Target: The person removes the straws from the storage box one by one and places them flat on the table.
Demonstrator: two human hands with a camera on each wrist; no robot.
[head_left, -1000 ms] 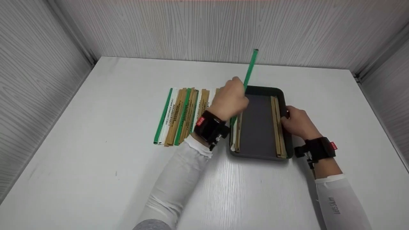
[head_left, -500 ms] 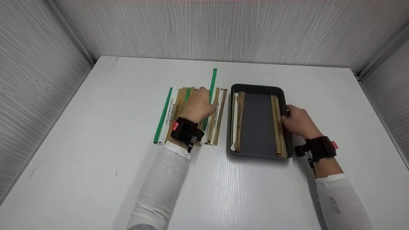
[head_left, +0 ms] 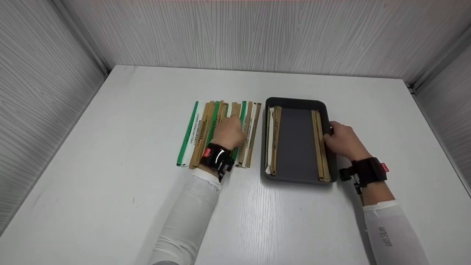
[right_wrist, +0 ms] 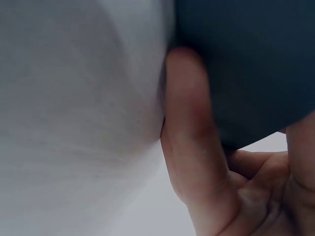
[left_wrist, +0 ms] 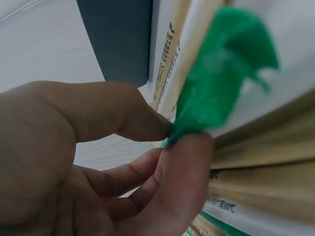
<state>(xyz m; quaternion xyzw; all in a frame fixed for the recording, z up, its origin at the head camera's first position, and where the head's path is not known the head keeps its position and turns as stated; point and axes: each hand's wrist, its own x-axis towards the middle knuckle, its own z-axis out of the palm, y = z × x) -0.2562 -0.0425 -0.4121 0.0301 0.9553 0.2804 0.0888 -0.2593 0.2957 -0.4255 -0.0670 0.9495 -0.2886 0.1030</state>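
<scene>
My left hand (head_left: pixel 229 132) is over a row of slim wrapped sticks (head_left: pixel 201 134) in green, white and brown, some printed with dark lettering. In the left wrist view, its thumb and forefinger pinch one green wrapped stick (left_wrist: pixel 211 83), which appears crinkled there. From the head, that stick lies in line with the row, its middle hidden by the hand. My right hand (head_left: pixel 344 140) grips the right wall of a dark grey rectangular tray (head_left: pixel 296 147). Close up, its fingers curl around the tray's side (right_wrist: pixel 256 64).
Inside the tray, white and brown sticks (head_left: pixel 273 141) lie along the left wall and brown ones (head_left: pixel 321 145) along the right. All this stands on a white table (head_left: pixel 110 176) with pale wood-grain panels (head_left: pixel 235 36) behind and at the sides.
The left hand has carried the green stick leftward from above the tray's left edge and lowered it among the row. The right hand and the tray have stayed nearly still.
</scene>
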